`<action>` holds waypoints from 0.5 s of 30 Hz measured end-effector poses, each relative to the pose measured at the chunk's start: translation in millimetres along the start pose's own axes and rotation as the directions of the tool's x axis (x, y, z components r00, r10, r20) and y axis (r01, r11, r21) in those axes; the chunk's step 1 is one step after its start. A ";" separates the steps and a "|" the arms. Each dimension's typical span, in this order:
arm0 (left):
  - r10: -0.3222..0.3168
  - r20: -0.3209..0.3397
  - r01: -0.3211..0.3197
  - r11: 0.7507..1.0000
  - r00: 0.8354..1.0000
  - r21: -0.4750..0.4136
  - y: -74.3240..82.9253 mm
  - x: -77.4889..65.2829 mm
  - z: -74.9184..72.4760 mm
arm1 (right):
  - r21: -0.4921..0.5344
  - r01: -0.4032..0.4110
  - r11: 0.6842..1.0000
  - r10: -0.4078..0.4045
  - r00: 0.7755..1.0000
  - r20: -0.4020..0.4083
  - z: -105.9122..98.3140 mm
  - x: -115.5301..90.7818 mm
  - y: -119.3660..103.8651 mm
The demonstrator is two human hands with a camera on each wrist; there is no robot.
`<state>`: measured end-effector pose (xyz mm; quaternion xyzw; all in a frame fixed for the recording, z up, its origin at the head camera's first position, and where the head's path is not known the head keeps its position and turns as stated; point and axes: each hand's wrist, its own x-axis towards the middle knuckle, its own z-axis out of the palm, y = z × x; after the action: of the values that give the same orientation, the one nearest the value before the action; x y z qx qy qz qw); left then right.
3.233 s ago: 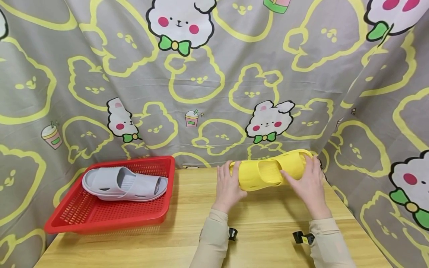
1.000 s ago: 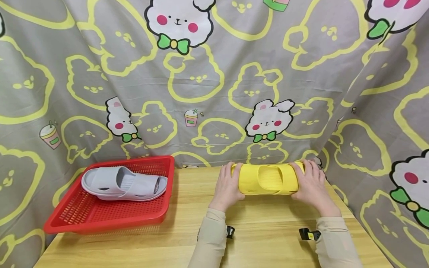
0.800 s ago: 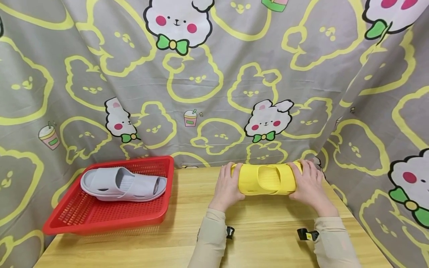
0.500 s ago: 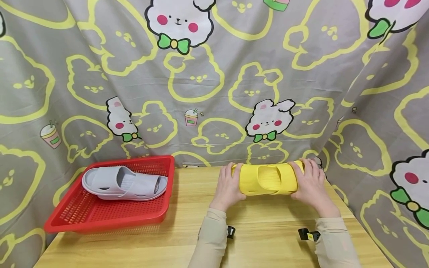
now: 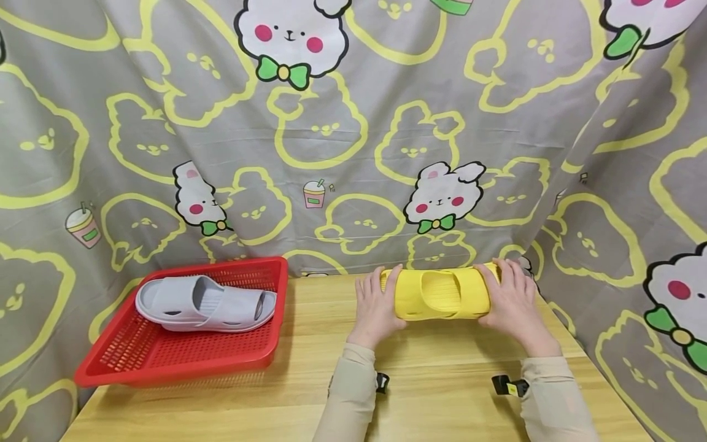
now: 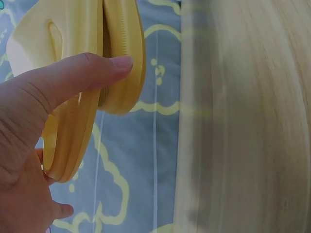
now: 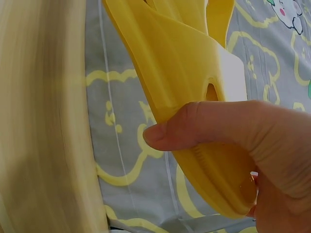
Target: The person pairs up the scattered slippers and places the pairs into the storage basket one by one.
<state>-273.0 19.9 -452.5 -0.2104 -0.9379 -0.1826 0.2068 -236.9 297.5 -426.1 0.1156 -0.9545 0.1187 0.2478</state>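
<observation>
A pair of yellow slippers (image 5: 411,294) is held above the far right of the table, lying lengthwise between both hands. My left hand (image 5: 378,310) grips the left end, fingers behind and thumb in front. At the right end my right hand (image 5: 513,307) holds on in the same way. In the left wrist view the two slippers (image 6: 85,111) sit close together, one sole facing the other, and the left thumb (image 6: 92,73) reaches across both. The right wrist view has the right thumb (image 7: 184,128) lying over the edge of a slipper (image 7: 180,68).
On the left of the wooden table (image 5: 309,344) stands a red perforated basket (image 5: 210,362). A pair of light grey slippers (image 5: 177,301) lies in it. Behind and beside the table hangs a patterned grey curtain (image 5: 342,153). Black wrist devices (image 5: 509,387) sit under the sleeves.
Earlier the slippers' right end was raised and stretched farther out; now they lie lined up and more level, with the right hand lower round that end. Over the last second hardly anything has moved.
</observation>
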 end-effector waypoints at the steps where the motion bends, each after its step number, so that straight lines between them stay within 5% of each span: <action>1: -0.002 0.000 0.002 1.000 1.000 -0.001 -0.5 0.0 -0.3 | -0.002 0.002 1.000 -0.002 1.000 0.000 -0.1 0.3 -1.0; 15: 0.016 -0.022 -0.016 1.000 1.000 0.020 -6.9 1.4 -0.9 | 0.004 -0.004 1.000 0.004 1.000 0.014 3.3 1.1 -8.0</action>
<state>-277.1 14.1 -452.9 -0.2138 -0.9356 -0.1739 0.2206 -237.1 288.8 -426.9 0.1148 -0.9562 0.1201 0.2409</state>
